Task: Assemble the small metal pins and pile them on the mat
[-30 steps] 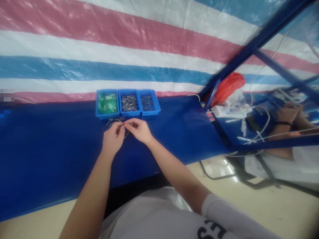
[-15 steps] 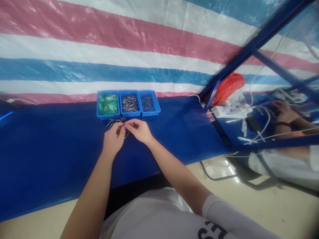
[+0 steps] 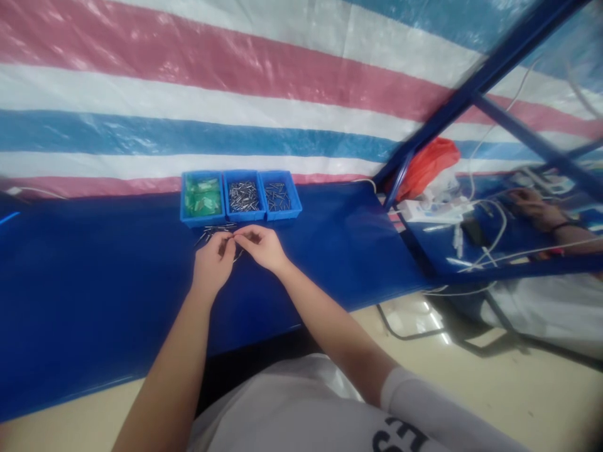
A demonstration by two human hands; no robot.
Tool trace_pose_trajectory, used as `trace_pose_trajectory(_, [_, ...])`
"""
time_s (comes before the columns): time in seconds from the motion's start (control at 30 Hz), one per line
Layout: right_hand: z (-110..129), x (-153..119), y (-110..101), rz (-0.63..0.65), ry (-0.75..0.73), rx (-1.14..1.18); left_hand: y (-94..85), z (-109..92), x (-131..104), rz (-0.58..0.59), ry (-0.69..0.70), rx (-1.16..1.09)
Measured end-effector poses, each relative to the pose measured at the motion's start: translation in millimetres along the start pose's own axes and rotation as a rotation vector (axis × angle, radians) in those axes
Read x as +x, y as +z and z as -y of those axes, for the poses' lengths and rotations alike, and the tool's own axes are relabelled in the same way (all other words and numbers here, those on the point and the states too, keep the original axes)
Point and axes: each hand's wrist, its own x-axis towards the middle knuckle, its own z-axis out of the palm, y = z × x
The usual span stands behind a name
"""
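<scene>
1. We bring our left hand (image 3: 210,260) and right hand (image 3: 262,248) together just left of the frame's centre, over the blue tabletop (image 3: 117,282).
2. Our fingers meet at their tips; we cannot tell whether either hand's are closed on something, as the spot is too small.
3. Loose metal pins (image 3: 215,230) lie just above our left hand in the frame.
4. Higher up, side by side, stand a left bin (image 3: 203,221) with green packets (image 3: 203,196), a middle bin (image 3: 245,216) with many pins, and a right bin (image 3: 284,215) with fewer.
</scene>
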Motion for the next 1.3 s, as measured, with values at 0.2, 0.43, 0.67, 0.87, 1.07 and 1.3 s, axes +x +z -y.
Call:
trace_pose_trajectory(0.2, [0.0,-0.2,-0.3,0.004,0.013,-0.033,0.2,-0.6,-0.4,0.003,-0.002,0.007])
trace_pose_trajectory(0.43, [3.2,-1.5,-0.6,0.005,0.021,-0.043,-0.1,-1.2,-0.6,0.001,0.010,-0.003])
trace_pose_trajectory(0.67, [2.6,-0.8,0.2,0.003,0.025,-0.049,0.7,-0.6,-0.6,-0.001,0.002,0.002])
trace_pose_trajectory(0.87, [2.1,-0.8,0.4,0.006,0.019,-0.033,0.4,-0.6,-0.6,0.002,-0.010,-0.006])
trace_pose_trajectory(1.07, [2.9,-1.1,0.3,0.004,0.034,-0.037,0.4,-0.4,-0.5,0.002,-0.013,-0.008])
trace_pose_trajectory(1.3, [4.5,-1.3,0.1,0.004,0.029,-0.030,-0.1,-1.6,-0.9,0.006,-0.005,-0.010])
